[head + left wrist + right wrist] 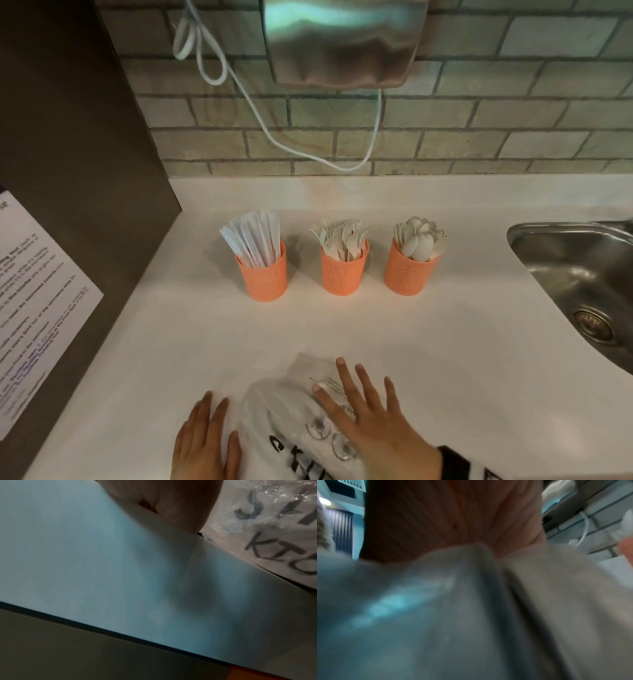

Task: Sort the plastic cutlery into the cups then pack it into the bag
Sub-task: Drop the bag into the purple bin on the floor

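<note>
Right hand (pixel 370 421) fingers spread flat on crinkled clear lettered bag (pixel 294 421), left hand (pixel 205 442) flat beside it

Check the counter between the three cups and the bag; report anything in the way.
Nothing visible: bare counter lies between the cups and the bag. The right hand lies flat on the bag.

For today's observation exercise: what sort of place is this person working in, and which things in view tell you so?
Probably a shared kitchenette or break room: a steel sink set into a white countertop, a tiled wall behind it, and a printed notice posted on the side panel.
</note>
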The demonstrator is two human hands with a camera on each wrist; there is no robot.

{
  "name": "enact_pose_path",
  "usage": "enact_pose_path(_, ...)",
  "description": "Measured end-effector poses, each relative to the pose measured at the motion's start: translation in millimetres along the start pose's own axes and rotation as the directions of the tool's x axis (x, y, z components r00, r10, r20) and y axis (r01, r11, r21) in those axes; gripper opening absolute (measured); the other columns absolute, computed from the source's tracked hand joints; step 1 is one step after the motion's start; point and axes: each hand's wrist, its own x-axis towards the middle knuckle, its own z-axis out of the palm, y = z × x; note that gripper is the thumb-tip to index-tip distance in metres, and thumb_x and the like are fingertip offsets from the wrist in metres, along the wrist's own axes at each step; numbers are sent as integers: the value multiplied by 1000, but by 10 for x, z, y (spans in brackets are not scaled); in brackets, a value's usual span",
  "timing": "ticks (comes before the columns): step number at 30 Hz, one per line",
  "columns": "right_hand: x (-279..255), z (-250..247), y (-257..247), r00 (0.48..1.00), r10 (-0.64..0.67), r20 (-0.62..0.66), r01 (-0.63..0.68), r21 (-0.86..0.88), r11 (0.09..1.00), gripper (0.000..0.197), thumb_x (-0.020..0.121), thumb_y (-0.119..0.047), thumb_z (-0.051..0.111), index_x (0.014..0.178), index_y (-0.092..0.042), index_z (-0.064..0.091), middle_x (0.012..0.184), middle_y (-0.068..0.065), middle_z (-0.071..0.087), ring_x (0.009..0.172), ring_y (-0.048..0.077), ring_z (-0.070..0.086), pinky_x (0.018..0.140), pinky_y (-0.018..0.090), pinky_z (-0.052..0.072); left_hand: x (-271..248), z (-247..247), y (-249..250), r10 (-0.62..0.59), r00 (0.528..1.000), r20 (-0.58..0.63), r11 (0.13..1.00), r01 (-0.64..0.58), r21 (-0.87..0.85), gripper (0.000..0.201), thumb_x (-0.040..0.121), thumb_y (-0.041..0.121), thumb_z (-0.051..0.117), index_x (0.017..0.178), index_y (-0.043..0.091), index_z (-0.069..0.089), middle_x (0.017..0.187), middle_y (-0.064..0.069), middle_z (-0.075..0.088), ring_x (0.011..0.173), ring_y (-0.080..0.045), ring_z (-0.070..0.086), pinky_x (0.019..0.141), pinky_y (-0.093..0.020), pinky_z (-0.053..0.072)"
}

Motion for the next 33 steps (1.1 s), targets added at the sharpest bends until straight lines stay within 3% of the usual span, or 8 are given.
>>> enact_pose_path(4, 223, 120, -86, 966, 179, -185, -176, 33, 984, 138, 69, -23, 80, 120, -48, -46, 131, 13, -55, 140, 48, 11, 102, 69, 22, 8, -40, 48, -16, 999, 49, 1000, 17, -8, 56, 92, 55, 12, 119, 19, 45, 147, 8, 16, 119, -25, 41, 109, -10, 4)
enact_pose_path(8, 236, 75, 36, 991, 55, 118, -68, 106, 992, 116, 67, -55, 74, 146, -33, -7, 151, 12, -31, 142, 39, -12, 113, 55, 6, 1, -23, 38, -43, 995, 88, 998, 46, -36, 56, 91, 54, 11, 121, 20, 45, 155, 22, 0, 140, -5, 17, 110, -12, 2)
enact_pose_path(11, 216, 44, 86, 1000, 30, 9, -31, 111, 993, 92, 68, -63, 65, 141, -25, 24, 157, 7, -4, 141, 30, 6, 112, 45, 18, -8, -10, 91, -65, 995, 75, 998, 64, 18, 57, 92, 53, 8, 119, 19, 45, 146, 7, 16, 127, -18, 29, 111, -13, 0)
enact_pose_path(16, 302, 89, 87, 980, 51, -194, -14, 190, 982, 44, 86, -28, 48, 127, -15, 44, 129, 4, 42, 104, 22, 50, 79, 32, 47, -14, -22, 151, -70, 995, 73, 991, 61, 119, 43, 83, 36, 28, 118, 18, 46, 133, -14, 45, 112, -31, 41, 108, -27, 18)
enact_pose_path(20, 327, 231, 134, 958, 67, -278, 9, 263, 965, 42, 84, -23, 29, 121, -15, 47, 111, 7, 48, 74, 32, 57, 61, 34, 43, -31, -33, 199, -125, 983, 137, 974, 95, 207, 56, 94, 47, 6, 118, 16, 46, 120, -27, 60, 112, -34, 40, 92, -46, 29)
enact_pose_path(25, 273, 200, 215, 902, 93, -422, -21, 173, 985, 49, 64, -4, 67, 105, -29, 56, 104, 8, 61, 52, 18, 58, 39, 18, 24, 11, 10, 334, -194, 965, 177, 964, 154, 216, 64, 94, 52, 4, 120, 17, 50, 126, -22, 57, 119, -34, 39, 91, -59, 40)
enact_pose_path(29, 221, 107, 325, 869, 61, -491, -90, -34, 995, 47, 38, -3, 81, 76, -25, 63, 85, 3, 63, 55, 12, 56, 42, 11, -4, 14, -5, 475, -230, 943, 239, 959, 179, 218, 76, 94, 53, 1, 124, 12, 57, 134, -21, 52, 123, -39, 49, 98, -58, 36)
enact_pose_path(33, -58, -163, 484, 911, -16, -413, -32, -110, 993, 32, 70, -30, 42, 88, -18, 66, 101, 6, 59, 80, 24, 57, 54, 25, 27, -38, -26, 513, -233, 937, 262, 963, 185, 194, 72, 93, 52, 7, 129, 11, 54, 140, -20, 46, 129, -38, 44, 104, -54, 31)
